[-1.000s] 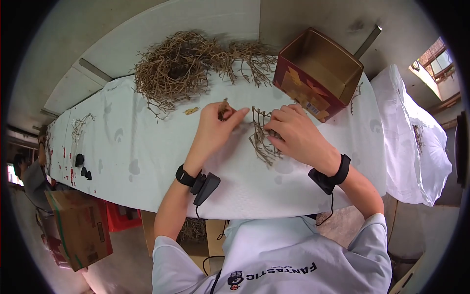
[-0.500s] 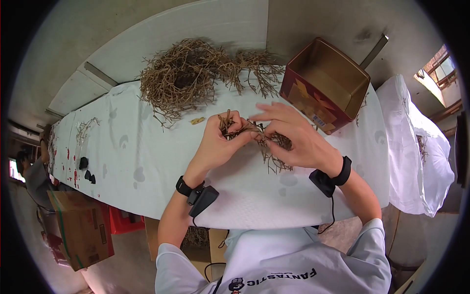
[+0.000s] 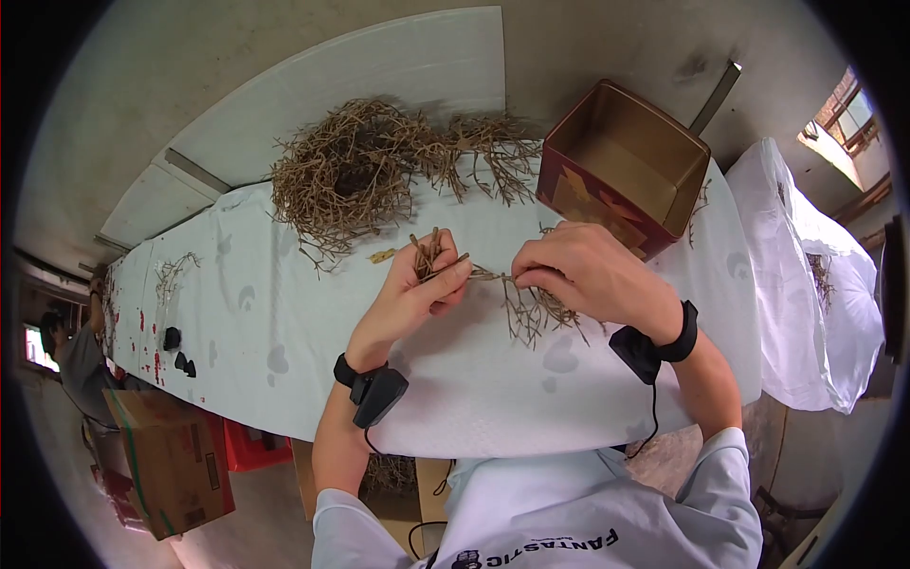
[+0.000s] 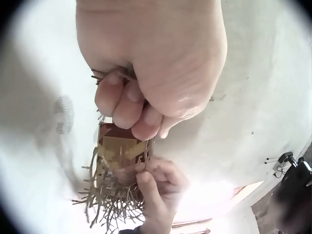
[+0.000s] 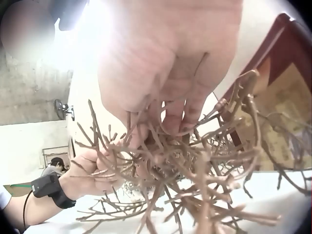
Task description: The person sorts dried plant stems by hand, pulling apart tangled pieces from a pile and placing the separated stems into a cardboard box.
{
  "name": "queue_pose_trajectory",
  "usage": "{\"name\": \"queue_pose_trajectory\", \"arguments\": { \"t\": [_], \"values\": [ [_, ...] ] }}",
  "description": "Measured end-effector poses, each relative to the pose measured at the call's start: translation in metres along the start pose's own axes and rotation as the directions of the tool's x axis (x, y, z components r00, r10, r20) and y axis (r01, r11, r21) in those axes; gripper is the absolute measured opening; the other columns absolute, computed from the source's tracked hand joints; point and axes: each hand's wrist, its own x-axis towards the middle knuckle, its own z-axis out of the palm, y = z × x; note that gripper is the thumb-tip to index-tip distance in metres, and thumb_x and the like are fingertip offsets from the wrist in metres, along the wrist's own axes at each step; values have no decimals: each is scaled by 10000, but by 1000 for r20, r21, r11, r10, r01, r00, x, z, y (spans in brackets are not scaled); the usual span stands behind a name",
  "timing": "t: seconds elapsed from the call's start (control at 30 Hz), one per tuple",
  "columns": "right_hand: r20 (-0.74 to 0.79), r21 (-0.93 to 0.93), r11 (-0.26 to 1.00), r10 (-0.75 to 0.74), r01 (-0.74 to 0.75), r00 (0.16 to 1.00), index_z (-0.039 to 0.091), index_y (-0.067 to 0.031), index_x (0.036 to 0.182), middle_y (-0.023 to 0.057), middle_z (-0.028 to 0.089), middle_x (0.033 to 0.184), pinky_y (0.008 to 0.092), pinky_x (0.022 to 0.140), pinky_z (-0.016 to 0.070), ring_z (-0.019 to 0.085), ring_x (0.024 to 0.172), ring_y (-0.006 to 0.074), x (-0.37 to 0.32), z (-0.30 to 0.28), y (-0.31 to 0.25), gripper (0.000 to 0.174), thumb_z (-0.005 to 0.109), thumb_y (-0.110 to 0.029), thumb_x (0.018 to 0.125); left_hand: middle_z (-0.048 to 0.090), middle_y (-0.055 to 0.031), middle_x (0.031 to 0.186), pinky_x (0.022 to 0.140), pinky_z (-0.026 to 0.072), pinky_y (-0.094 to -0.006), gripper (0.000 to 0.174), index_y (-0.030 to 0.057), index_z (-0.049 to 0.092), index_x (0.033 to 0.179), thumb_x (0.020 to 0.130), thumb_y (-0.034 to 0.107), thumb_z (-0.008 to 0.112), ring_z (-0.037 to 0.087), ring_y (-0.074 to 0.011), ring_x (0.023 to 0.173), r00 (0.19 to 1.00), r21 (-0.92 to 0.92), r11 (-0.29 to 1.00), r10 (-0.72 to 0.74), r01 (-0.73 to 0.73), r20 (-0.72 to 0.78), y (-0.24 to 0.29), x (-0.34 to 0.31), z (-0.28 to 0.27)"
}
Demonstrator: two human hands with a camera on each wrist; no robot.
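Observation:
My left hand point(image 3: 408, 299) holds a few short brown twigs point(image 3: 429, 254) in its curled fingers, their ends poking out above the thumb. Opposite it, my right hand point(image 3: 607, 275) pinches a bunch of dry, branching twigs point(image 3: 531, 318) that hangs over the white cloth. A thin stem bridges the gap between the two hands. In the right wrist view, forked twigs point(image 5: 195, 170) spread out below the fingers and partly cover the fingertips. The left wrist view shows curled left fingers point(image 4: 129, 105), with a twig end sticking out beside them.
A large tangled twig heap point(image 3: 355, 175) lies at the back of the cloth-covered table point(image 3: 284, 398), with looser twigs point(image 3: 488, 156) beside it. An open red tin box point(image 3: 626, 161) stands behind my right hand. A white plastic bag point(image 3: 815, 284) is at far right, a cardboard box point(image 3: 171, 460) at lower left.
My hands came together at the twigs, then drew slightly apart with a stem between them. The twig bunch that hung below my right hand is now pinched at its upper end.

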Motion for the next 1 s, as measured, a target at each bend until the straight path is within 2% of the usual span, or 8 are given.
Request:
{"name": "queue_pose_trajectory", "arguments": {
  "t": [0.27,0.33,0.4,0.47,0.5,0.57,0.7,1.0],
  "values": [
    [38,-183,983,-8,15,999,642,-33,901,133,636,724,414,659,461,603,711,344,-11,-22,-28,66,643,-96,885,470,36,705,507,313,-216,301,134,360,843,997,139,619,440,-50,617,996,174,983,50,-62,74,22,-8,9],
    [26,-243,970,-15,21,1000,641,-28,907,142,630,716,409,654,465,604,718,347,-15,-34,-27,65,642,-87,879,448,42,684,502,311,-227,251,121,391,865,1008,144,595,406,-51,579,974,263,960,145,-96,-174,19,-19,-4],
    [-144,-197,976,65,-93,987,628,-15,906,121,638,739,374,661,480,625,717,296,-29,-63,-7,65,637,-78,896,401,51,655,486,282,-239,146,96,460,950,1013,160,576,337,-56,534,848,187,932,359,-309,-390,30,-39,-58],
    [-244,-177,973,102,-147,964,621,-8,906,111,643,751,356,664,488,635,717,270,-32,-76,-5,67,635,-73,904,343,61,621,475,250,-240,95,76,513,1034,1008,157,555,276,-63,508,802,39,896,415,-443,-429,38,-47,-84],
    [-236,-7,987,156,-162,959,613,-4,912,93,642,776,338,674,492,631,723,233,-28,-75,-8,72,628,-75,920,343,61,621,475,250,-240,95,76,513,1034,1008,157,555,276,-63,508,802,45,893,424,-448,-421,36,-46,-83],
    [-185,337,924,256,-184,949,598,2,923,57,641,826,303,692,500,622,735,157,-20,-70,-13,87,615,-78,952,367,66,617,474,244,-232,73,81,545,1008,986,141,581,298,-54,516,834,41,919,374,-392,-406,32,-37,-60],
    [-48,393,902,214,-179,976,572,1,966,25,618,891,272,726,497,579,788,90,-1,-48,0,115,601,-108,988,399,76,630,490,239,-226,42,66,565,957,970,87,598,323,-45,529,923,168,961,262,-221,-281,20,-19,-35],
    [73,701,711,9,-58,997,549,-2,1004,32,601,862,267,709,471,572,789,91,9,-3,25,138,575,-138,1002,470,72,679,500,257,-222,168,31,632,1062,924,113,681,367,-25,567,953,206,975,133,-78,-271,8,8,5]
  ]
}}
